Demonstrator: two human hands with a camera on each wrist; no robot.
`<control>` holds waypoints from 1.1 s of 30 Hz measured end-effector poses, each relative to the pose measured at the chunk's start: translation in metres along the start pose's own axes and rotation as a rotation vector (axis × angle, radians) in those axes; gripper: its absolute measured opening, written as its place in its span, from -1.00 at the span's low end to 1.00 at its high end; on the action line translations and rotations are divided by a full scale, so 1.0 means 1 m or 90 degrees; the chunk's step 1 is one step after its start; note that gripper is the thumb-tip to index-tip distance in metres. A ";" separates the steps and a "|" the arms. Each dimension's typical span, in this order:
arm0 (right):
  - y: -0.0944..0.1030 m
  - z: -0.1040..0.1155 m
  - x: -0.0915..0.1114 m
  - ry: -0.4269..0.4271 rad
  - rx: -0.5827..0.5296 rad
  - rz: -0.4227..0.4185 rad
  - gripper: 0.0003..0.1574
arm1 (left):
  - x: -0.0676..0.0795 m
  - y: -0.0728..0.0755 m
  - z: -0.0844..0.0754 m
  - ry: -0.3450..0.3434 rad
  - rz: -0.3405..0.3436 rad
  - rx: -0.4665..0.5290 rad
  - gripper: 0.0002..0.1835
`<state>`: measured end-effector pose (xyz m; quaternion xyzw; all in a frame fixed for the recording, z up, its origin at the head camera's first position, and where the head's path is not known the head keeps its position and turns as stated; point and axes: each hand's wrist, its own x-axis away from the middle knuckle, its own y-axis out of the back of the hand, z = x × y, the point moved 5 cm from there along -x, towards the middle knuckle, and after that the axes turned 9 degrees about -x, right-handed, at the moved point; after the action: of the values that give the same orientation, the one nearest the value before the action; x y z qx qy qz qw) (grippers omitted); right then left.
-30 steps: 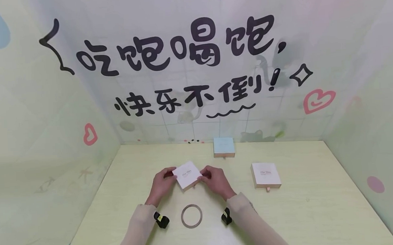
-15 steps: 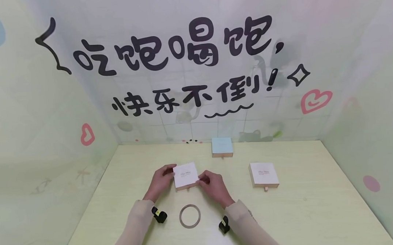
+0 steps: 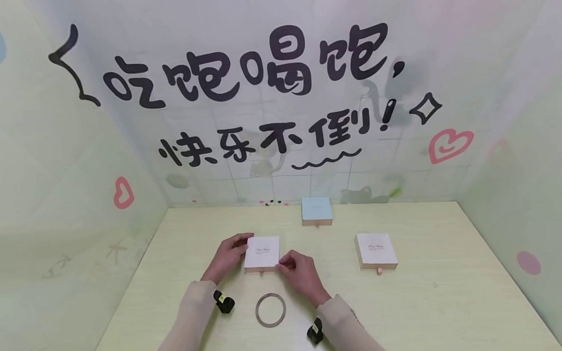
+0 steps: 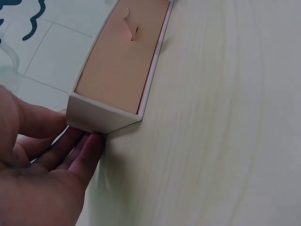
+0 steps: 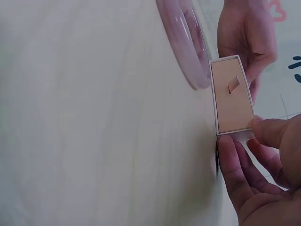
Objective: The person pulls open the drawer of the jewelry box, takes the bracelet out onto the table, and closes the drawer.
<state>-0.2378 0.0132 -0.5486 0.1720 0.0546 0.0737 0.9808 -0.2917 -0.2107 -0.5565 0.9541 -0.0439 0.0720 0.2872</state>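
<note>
A small white drawer-style gift box point(image 3: 262, 251) with printed lettering on top stands squarely between my hands. Its tan drawer front point(image 4: 124, 52), with a ribbon pull tab point(image 4: 131, 28), faces my body. My left hand point(image 3: 225, 257) holds the box's left side, thumb near the top edge and fingers bent against the side wall. At the near right corner my right hand point(image 3: 300, 274) pinches the box between thumb and fingers; the right wrist view shows the thumb point(image 5: 270, 132) at the upper edge. Closer to my body a pinkish-grey bangle point(image 3: 257, 312) lies flat on the table.
Another white drawer box point(image 3: 377, 249) sits to the right, its pull tab toward me. A light blue box point(image 3: 317, 209) stands at the back by the printed wall point(image 3: 244, 190). Everything rests on a pale wooden table point(image 3: 432, 305), with fabric walls on both sides.
Between my hands the white box has turned from a slant to square, its drawer front now facing me. Both hands have shifted slightly left with it. The bangle and other boxes stay put.
</note>
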 end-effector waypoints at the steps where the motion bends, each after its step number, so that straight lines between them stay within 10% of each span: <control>1: 0.000 0.000 0.000 -0.001 -0.002 0.000 -0.93 | 0.000 0.000 0.001 0.001 0.001 0.002 -0.57; 24: 0.004 0.004 0.000 0.034 0.013 0.064 -0.87 | 0.002 0.001 -0.003 -0.032 -0.005 -0.022 -0.57; 33: 0.016 0.019 -0.003 0.087 0.072 0.114 -0.54 | -0.002 0.006 -0.004 -0.034 -0.004 -0.011 -0.57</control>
<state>-0.2404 0.0213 -0.5249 0.2259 0.1101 0.1693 0.9530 -0.2946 -0.2133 -0.5505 0.9533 -0.0494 0.0455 0.2943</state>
